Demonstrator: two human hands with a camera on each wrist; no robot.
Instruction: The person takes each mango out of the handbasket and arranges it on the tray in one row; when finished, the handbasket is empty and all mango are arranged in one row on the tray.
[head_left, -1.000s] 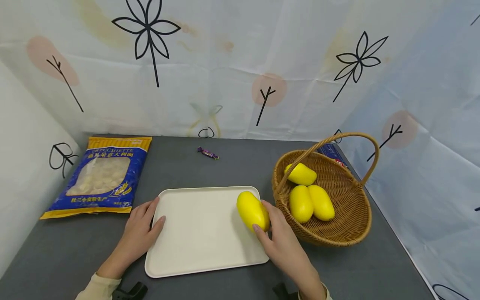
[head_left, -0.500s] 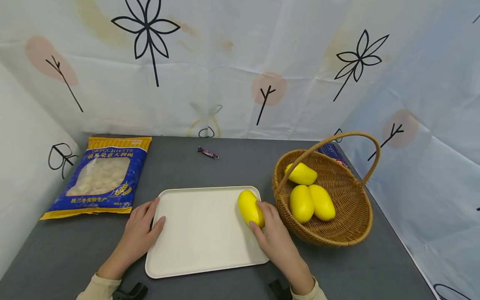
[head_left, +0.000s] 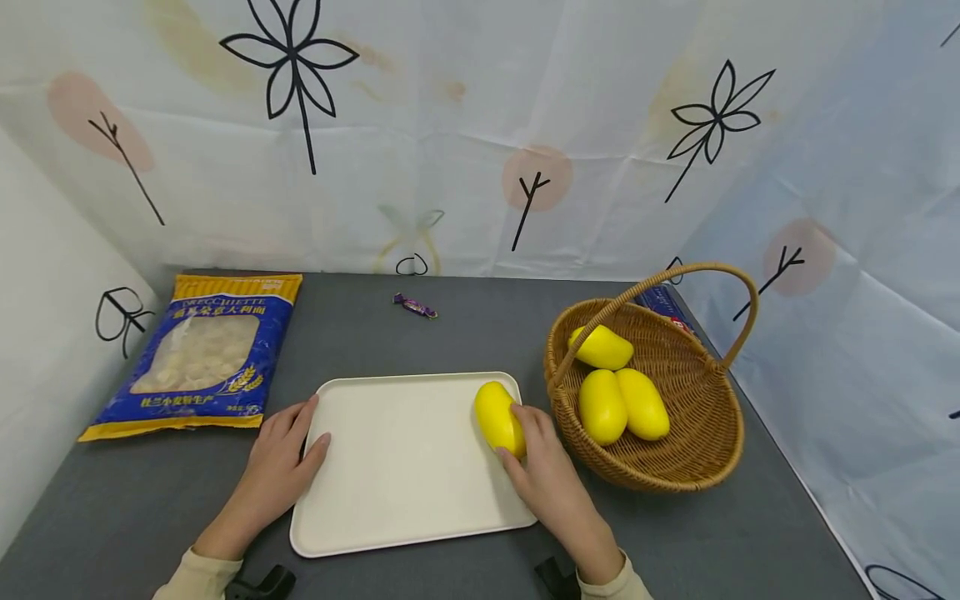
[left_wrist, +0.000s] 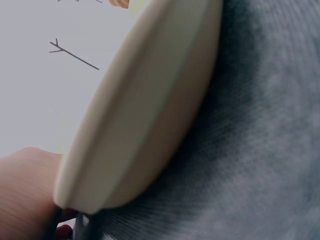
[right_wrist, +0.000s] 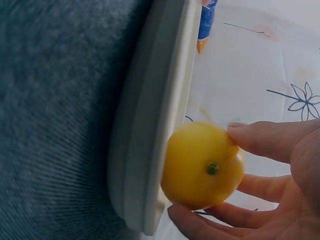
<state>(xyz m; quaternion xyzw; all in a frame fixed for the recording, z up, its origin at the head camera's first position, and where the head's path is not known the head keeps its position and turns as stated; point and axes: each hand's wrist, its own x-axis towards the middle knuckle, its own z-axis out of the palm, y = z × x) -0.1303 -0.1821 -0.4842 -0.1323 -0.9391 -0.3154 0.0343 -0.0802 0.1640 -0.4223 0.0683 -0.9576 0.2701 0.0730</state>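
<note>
A cream rectangular tray [head_left: 405, 492] lies on the grey table. Against its left rim rests my left hand [head_left: 273, 467], fingers relaxed and thumb reaching over the edge; in the left wrist view the tray's side [left_wrist: 135, 115] hides most of that hand. At the tray's right end, my right hand [head_left: 547, 479] holds a yellow mango [head_left: 497, 417] between thumb and fingers. The right wrist view shows the mango's green stem end [right_wrist: 212, 168] facing the camera, with the thumb above and fingertips below. Whether the mango bears on the tray is hard to tell.
Close to the right hand stands a wicker basket [head_left: 697, 425] with a tall handle and three yellow mangoes [head_left: 602, 408] inside. A blue and yellow pasta bag [head_left: 198, 350] lies at the left. One purple wrapped candy [head_left: 415, 306] is at the back. Behind the basket a blue package [head_left: 660, 302] partly shows.
My right hand and the mango have shifted slightly left, with the fingers now further over the mango's right side. My left hand and the tray have stayed in place.
</note>
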